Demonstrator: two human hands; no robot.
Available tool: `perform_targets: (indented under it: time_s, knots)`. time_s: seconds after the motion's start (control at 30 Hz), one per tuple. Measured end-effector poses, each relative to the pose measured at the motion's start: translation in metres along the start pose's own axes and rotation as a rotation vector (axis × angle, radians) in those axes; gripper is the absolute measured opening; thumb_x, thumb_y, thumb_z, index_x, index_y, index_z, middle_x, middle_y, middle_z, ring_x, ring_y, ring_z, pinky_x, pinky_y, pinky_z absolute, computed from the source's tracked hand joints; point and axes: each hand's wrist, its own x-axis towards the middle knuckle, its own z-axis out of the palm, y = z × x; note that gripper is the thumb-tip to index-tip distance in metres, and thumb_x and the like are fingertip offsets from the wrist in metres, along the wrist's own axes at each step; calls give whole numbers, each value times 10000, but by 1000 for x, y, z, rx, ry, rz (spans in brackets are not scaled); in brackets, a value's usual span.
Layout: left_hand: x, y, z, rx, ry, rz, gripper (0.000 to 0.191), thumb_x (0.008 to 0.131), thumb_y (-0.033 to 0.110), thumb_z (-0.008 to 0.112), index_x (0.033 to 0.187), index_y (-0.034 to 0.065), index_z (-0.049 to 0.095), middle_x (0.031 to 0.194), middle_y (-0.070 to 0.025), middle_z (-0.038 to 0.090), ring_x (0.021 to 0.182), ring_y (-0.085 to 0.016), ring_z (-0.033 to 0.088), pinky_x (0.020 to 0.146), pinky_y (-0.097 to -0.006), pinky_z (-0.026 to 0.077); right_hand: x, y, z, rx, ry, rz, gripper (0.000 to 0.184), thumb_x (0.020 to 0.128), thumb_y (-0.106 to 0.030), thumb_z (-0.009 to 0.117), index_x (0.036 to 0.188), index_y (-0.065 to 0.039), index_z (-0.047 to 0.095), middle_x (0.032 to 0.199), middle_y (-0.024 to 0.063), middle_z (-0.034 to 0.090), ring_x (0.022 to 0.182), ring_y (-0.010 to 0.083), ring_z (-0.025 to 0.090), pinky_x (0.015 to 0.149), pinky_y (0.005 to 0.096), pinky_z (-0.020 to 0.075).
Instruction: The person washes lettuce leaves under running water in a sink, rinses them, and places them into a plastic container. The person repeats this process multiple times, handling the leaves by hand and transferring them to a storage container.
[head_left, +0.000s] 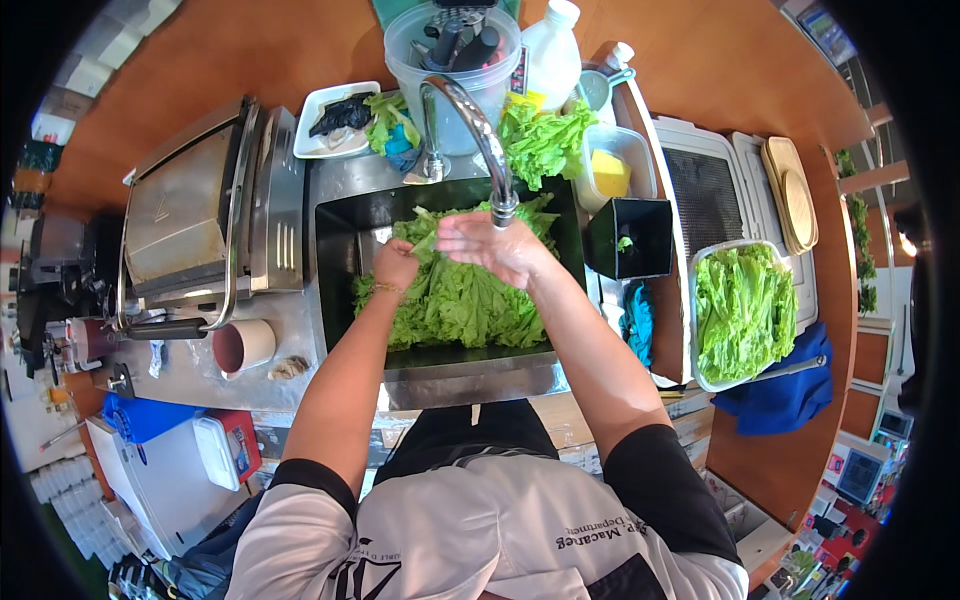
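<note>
A heap of green leaf lettuce (480, 307) fills most of the sink basin (349, 202). At its left side, my left hand (395, 264) pinches the edge of a lettuce leaf (426, 249) between thumb and fingers. My right hand (487, 244) is stretched flat, palm up, directly beneath the spout of the chrome faucet (480, 120). Its palm looks wet, and its fingertips reach towards the pinched leaf; no object lies in it. The lettuce under both hands is partly hidden by them.
Right of the basin are a black square container (630, 238), a plastic tub with a yellow sponge (609, 172) and a tub of lettuce (744, 311). More lettuce (544, 139) lies behind the faucet. A contact grill (184, 202) and a mug (251, 345) stand left.
</note>
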Motion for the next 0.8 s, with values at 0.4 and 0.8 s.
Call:
perform_targets:
  time_s: [0.4,0.8]
  knots:
    - [-41,152,-11,-155,-341,289,216,755,181,721,908,31,695,753,-92,685,704,-167,651,673,-307,495,-23,18,-46,-1322,427,-408,280,726,-128,719,978,-28,651,839,199,662,812,362,647,737,407,509]
    - [-39,30,-3,148,-357,89,396,778,219,716,1110,15,645,1090,-163,665,1029,-269,633,881,-363,494,2,-110,-66,-1054,816,-501,490,779,-275,722,1097,72,587,814,251,667,806,353,672,767,414,529]
